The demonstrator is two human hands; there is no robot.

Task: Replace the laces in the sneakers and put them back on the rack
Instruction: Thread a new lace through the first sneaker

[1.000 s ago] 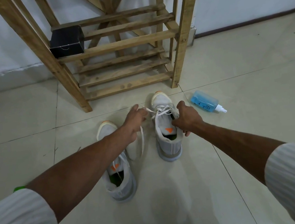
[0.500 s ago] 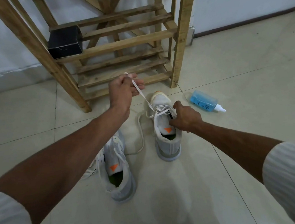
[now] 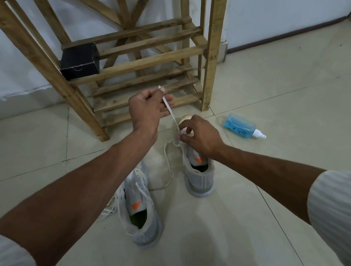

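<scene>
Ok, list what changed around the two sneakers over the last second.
The left hand rose from the far sneaker toward the rack, drawing the lace it pinches up taut. The right hand left that sneaker's tongue and slid forward to the eyelets, where it now pinches the lace. The near sneaker, spray bottle and black box stayed put, as did the far sneaker.

Dim, even indoor light. A faint, soft shadow pools on the floor (image 3: 205, 249) near the camera — wide-angle distortion bows the rack (image 3: 214, 41) posts outward.
</scene>
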